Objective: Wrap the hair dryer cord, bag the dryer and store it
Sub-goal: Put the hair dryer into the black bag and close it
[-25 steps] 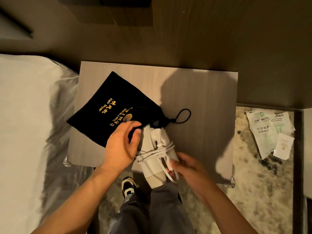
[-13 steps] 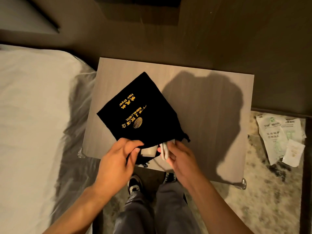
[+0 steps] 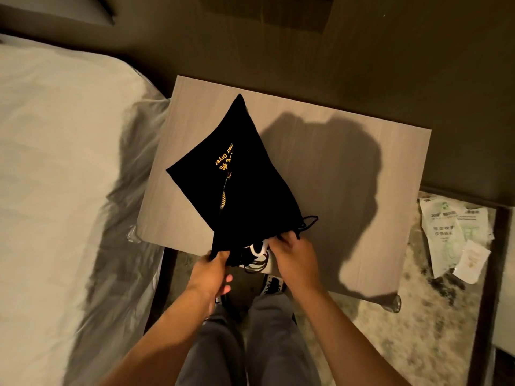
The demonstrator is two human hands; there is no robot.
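A black cloth bag [image 3: 245,188] with gold "Hair Dryer" lettering lies on the small wooden table [image 3: 334,151], its mouth toward me at the near edge. The white hair dryer is almost wholly inside; only a bit of white cord [image 3: 257,247] shows at the opening. My left hand [image 3: 213,270] pinches the left side of the bag mouth. My right hand [image 3: 295,253] grips the right side of the mouth, beside the black drawstring loop [image 3: 309,222].
A bed with white bedding [image 3: 61,162] runs along the left. White paper packets [image 3: 451,232] lie on the patterned carpet to the right of the table. My legs and shoes are below the table's near edge. A dark wooden wall is behind.
The dryer with its wrapped cord has gone from lying outside the bag to being nearly all inside it. Both hands have shifted to the bag's mouth, and the bag has bulged up.
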